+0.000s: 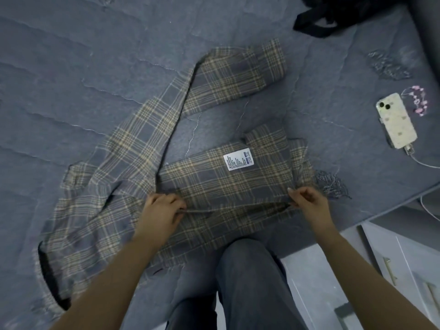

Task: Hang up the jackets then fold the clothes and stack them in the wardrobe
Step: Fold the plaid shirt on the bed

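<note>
A long grey and beige plaid cloth (pixel 147 129) with a fringed end lies spread and partly folded on the grey bed cover (pixel 59 67). A white care label (pixel 238 159) faces up on the folded part. My left hand (pixel 162 208) pinches the near folded edge at its left. My right hand (pixel 307 198) pinches the same edge at its right, close to the fringe (pixel 333 184). The edge is lifted slightly between both hands.
A phone in a pale case (pixel 396 120) lies at the right on a charging cable, with a pink beaded strap (pixel 417 101) beside it. A black bag (pixel 333 15) sits at the top right. My knee in dark jeans (pixel 250 277) rests on the bed edge. White drawers (pixel 392 270) stand at the lower right.
</note>
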Available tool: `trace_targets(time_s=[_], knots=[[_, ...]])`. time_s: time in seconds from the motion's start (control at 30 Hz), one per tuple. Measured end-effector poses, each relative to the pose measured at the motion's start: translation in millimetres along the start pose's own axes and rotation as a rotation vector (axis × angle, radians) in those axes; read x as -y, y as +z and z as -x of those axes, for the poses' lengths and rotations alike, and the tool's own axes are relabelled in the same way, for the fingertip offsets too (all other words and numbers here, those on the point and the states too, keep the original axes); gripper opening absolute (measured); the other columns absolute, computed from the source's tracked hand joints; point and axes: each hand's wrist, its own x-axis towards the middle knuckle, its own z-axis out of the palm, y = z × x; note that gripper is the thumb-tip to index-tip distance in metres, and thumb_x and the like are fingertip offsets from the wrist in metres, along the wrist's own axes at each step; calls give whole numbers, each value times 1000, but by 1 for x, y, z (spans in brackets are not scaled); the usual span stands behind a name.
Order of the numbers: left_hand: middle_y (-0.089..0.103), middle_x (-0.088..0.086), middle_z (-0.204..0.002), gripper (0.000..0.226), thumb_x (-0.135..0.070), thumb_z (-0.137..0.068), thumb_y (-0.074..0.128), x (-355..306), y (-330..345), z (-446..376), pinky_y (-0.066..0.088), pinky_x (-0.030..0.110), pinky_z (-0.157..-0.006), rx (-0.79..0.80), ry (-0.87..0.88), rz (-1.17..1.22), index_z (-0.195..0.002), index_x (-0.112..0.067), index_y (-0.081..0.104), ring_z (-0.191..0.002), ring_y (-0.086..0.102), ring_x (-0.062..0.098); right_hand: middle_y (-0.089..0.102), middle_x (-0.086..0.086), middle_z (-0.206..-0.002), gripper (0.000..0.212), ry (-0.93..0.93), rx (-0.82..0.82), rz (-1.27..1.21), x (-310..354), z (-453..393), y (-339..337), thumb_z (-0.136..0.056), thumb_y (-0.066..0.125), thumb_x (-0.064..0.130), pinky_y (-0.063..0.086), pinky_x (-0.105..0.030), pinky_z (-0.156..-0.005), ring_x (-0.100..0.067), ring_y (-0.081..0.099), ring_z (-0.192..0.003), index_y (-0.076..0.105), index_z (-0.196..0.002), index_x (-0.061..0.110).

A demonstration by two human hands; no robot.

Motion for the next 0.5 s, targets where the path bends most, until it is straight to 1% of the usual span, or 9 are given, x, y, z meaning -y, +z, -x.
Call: trace_targets(time_s=[0.07, 0.13, 0.2, 0.23, 0.3, 0.33, 0.4, 0.43, 0.5], knots=[[57, -14, -115, 19, -32, -96, 54, -2, 7, -1, 23, 30, -104, 134, -4, -68, -113, -34, 62, -111, 51, 13, 63, -3, -67, 20, 51, -12, -12, -9, -1, 1, -86, 72, 7, 53, -38, -83, -20, 61, -73, 58, -71, 6], [53, -16, -121, 26, -35, -99, 44, -5, 13, -4, 21, 29, -106, 227, 4, -133, -120, -37, 57, -115, 47, 10, 62, -6, -69, 20, 58, -9, 16, -13, -3, 3, -86, 71, 1, 52, -37, -80, -20, 60, -73, 57, -72, 7], [55, -13, -120, 29, -32, -97, 43, -9, 14, -7, 22, 30, -106, 244, -24, -140, -120, -34, 60, -113, 48, 12, 61, -6, -73, 22, 71, 3, 62, -13, -4, 4, -84, 70, -5, 53, -31, -74, -18, 61, -72, 57, -76, 10], [57, -11, -118, 29, -31, -95, 44, -11, 12, -8, 22, 31, -105, 238, -43, -125, -118, -32, 63, -112, 49, 13, 61, -6, -76, 22, 82, 14, 100, -13, -4, 4, -83, 71, -5, 53, -31, -75, -19, 61, -75, 56, -80, 11], [60, -10, -115, 29, -28, -91, 49, -15, 7, -11, 25, 33, -102, 162, -64, -69, -114, -29, 66, -109, 51, 15, 62, -4, -86, 22, 57, 1, 243, -9, 1, 4, -83, 74, 3, 51, -34, -80, -20, 61, -82, 56, -92, 11], [61, -8, -114, 28, -24, -89, 53, -18, 4, -13, 29, 34, -100, 84, -61, -25, -113, -26, 67, -107, 53, 17, 61, -3, -93, 26, -14, -29, 322, -5, 2, 3, -83, 75, 8, 50, -33, -81, -18, 60, -86, 56, -100, 12], [63, -1, -110, 27, -13, -88, 58, -24, -3, -19, 38, 38, -92, -71, -60, 91, -113, -19, 68, -102, 57, 23, 56, -5, -106, 30, -253, -96, 465, 11, 0, 1, -86, 72, 13, 47, -31, -83, -19, 57, -95, 55, -110, 12], [63, 2, -112, 27, -10, -89, 60, -27, -6, -25, 42, 40, -90, -146, -58, 137, -115, -16, 67, -103, 58, 25, 54, -6, -110, 30, -394, -114, 538, 22, -6, 1, -87, 70, 12, 47, -32, -85, -21, 54, -99, 56, -114, 10], [58, 4, -124, 32, -11, -92, 60, -32, -9, -42, 44, 46, -94, -268, -68, 200, -124, -14, 62, -114, 54, 26, 54, -10, -114, 31, -666, -92, 691, 50, -28, 5, -89, 66, 10, 42, -30, -91, -24, 50, -105, 57, -119, 7]])
